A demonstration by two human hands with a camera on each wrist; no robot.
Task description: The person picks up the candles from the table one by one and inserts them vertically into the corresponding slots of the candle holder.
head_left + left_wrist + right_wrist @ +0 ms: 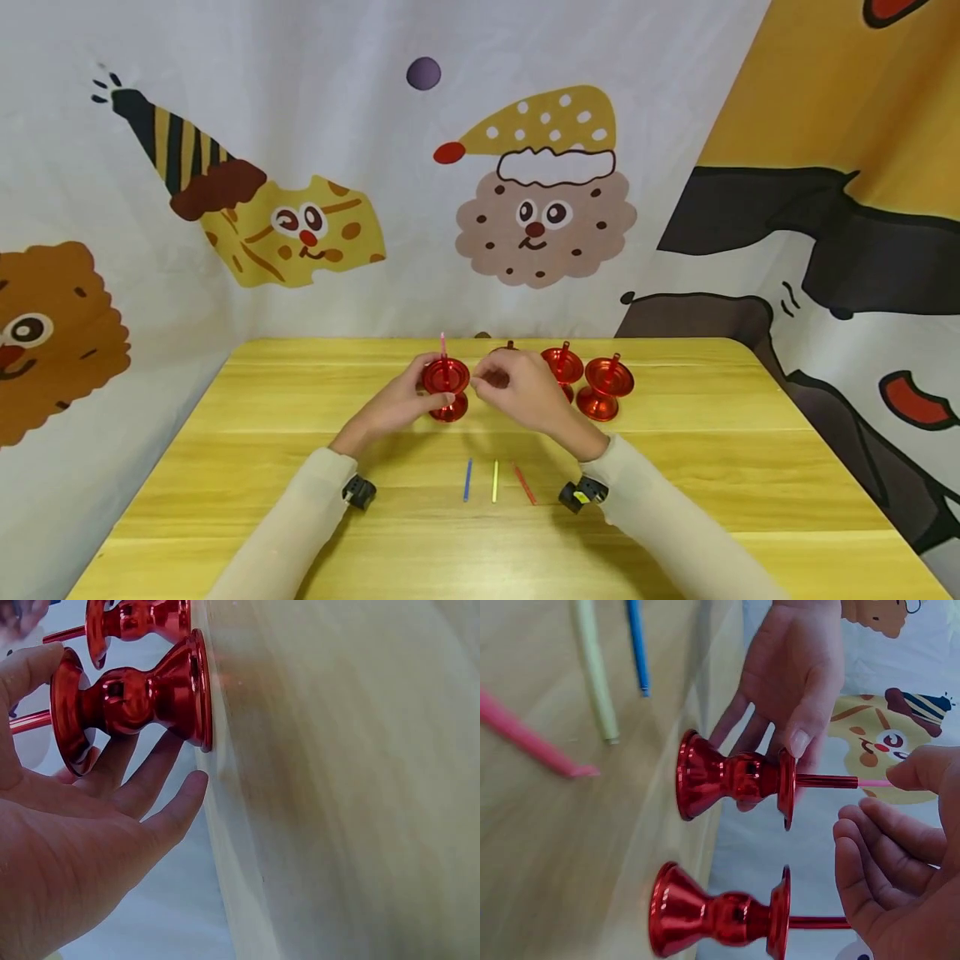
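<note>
My left hand [405, 396] holds a shiny red candlestick [450, 408], thumb at its dish and fingers round the far side. The candlestick stands upright on the table. A thin pink candle [442, 343] sticks up from its central tube. Just right of it is my right hand [525, 387], fingers loosely bent, with nothing seen in its grasp. In the right wrist view the right thumb [919, 769] covers the end of the pink candle [874, 783]; the head view shows the hand apart from it.
Two more red candlesticks [609, 379] [562, 365] stand at the right, and another is mostly hidden behind my right hand. Nearer me on the wooden table [300, 500] lie a blue candle [468, 480], a yellow candle [495, 482] and a red candle [524, 485]. A printed curtain hangs behind.
</note>
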